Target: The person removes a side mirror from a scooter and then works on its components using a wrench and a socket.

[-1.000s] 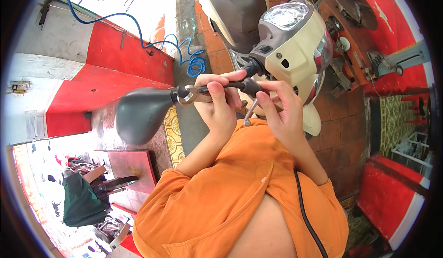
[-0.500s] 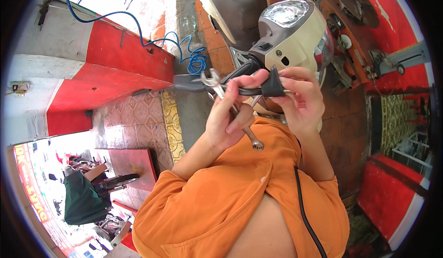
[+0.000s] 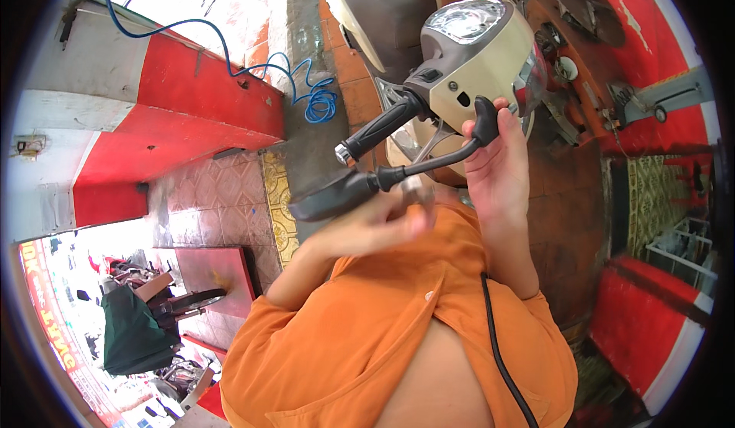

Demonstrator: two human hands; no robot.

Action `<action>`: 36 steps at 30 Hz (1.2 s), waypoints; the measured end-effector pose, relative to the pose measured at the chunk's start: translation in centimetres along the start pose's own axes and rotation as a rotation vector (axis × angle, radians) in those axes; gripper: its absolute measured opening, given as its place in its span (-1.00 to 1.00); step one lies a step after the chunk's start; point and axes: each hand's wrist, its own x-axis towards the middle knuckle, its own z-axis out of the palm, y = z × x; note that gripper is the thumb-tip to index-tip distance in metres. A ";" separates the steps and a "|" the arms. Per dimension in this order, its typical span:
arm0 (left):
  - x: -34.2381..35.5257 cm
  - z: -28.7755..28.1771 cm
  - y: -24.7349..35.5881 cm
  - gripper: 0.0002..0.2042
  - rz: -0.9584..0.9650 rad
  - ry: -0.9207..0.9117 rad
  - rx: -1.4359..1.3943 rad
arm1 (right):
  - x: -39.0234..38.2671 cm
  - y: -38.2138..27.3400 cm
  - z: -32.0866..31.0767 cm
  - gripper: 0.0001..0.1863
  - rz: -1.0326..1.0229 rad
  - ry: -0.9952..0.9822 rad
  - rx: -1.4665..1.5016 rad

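A black rear-view mirror [image 3: 329, 195] with a curved stem lies across in front of me, its head to the left. At the stem's right end, the fingers of my right hand [image 3: 499, 160] pinch the black rubber boot [image 3: 485, 124]. My left hand [image 3: 367, 227] is just below the mirror head and stem, smeared by motion. From its curled fingers shows the silver end of a wrench [image 3: 416, 189]; the rest of the tool is hidden. Beyond the mirror stands a cream and brown scooter [image 3: 482, 68], its black handlebar grip [image 3: 383, 128] pointing toward me.
A coil of blue hose [image 3: 320, 106] lies on the floor to the left, by a red and white wall [image 3: 207, 91]. On the right is a brown workbench [image 3: 586, 99] with parts on it. Parked motorbikes, one under a green cover [image 3: 138, 332], stand at the lower left.
My left hand has dropped down and left from the boot, taking the wrench along. The mirror stem now hangs lower at its left end, and its boot stays in my right hand.
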 end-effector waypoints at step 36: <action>-2.6 2.4 -2.5 -0.69 0.560 0.501 0.635 | -3.9 -0.7 1.7 -0.54 0.017 -0.727 -0.537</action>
